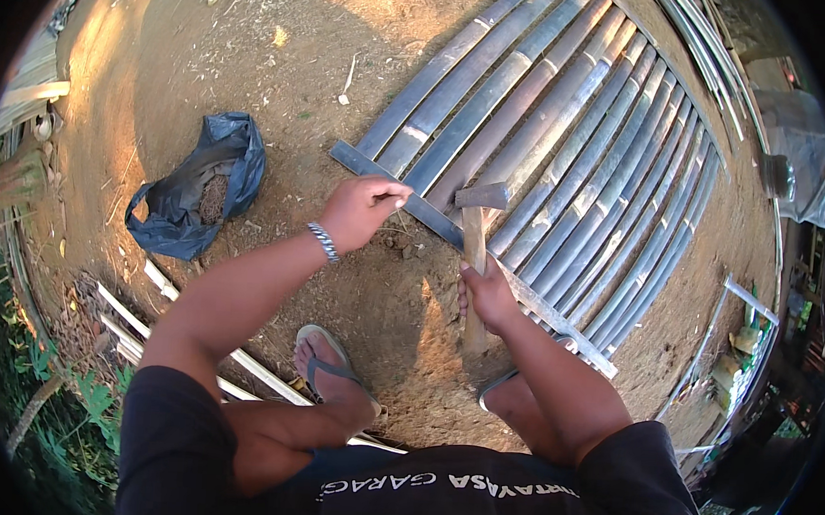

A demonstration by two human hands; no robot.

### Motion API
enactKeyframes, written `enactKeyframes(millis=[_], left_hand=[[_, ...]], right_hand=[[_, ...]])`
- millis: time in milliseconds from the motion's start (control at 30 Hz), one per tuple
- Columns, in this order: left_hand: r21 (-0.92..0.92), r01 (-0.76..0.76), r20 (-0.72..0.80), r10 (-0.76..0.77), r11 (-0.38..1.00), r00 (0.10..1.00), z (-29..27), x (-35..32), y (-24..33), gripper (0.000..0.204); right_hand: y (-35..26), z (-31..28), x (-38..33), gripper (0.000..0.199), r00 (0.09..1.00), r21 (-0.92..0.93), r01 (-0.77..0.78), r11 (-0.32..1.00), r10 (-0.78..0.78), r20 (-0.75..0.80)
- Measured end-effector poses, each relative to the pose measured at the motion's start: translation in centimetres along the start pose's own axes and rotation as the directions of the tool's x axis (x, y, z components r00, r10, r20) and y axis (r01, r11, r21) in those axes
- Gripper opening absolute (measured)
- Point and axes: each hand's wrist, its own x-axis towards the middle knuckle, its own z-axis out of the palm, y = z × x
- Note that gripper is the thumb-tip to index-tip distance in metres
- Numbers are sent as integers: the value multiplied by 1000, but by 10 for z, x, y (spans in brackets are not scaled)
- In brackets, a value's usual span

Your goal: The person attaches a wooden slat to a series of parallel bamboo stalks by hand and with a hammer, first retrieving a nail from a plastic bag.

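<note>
My right hand [491,297] is wrapped round the wooden handle of a hammer [475,240]. Its dark metal head points away from me, above the near end of a panel of bamboo slats [567,154]. To the left, my left hand [366,210] is closed in a pinch with the thumb against the fingers. It is over the crosspiece [440,224] that runs along the panel's near edge. Whatever the fingertips hold, if anything, is too small to tell. A braided bracelet [323,242] circles the left wrist.
A black plastic bag [167,228] with a brown heap of small things inside lies open on the dirt at left. Pale bamboo strips [266,374] lie by my left foot [328,360]. More long strips [708,49] rest beyond the panel at far right.
</note>
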Motion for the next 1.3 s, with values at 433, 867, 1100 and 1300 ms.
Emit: enactKeyframes(millis=[433, 867, 1100, 1300], left_hand=[[76, -288, -452, 290, 955, 844, 75, 69, -35, 9], [118, -44, -690, 114, 992, 715, 87, 92, -34, 13], [277, -140, -649, 292, 951, 702, 94, 87, -38, 8], [310, -105, -562, 271, 945, 781, 92, 86, -33, 8]], right_hand=[[11, -9, 7, 39, 1000, -59, 17, 998, -17, 3], [-9, -28, 10, 35, 997, -226, 62, 972, -69, -22], [-7, -43, 39, 31, 990, -95, 132, 987, -126, 70], [-10, -40, 44, 30, 994, 60, 63, 996, -69, 87]])
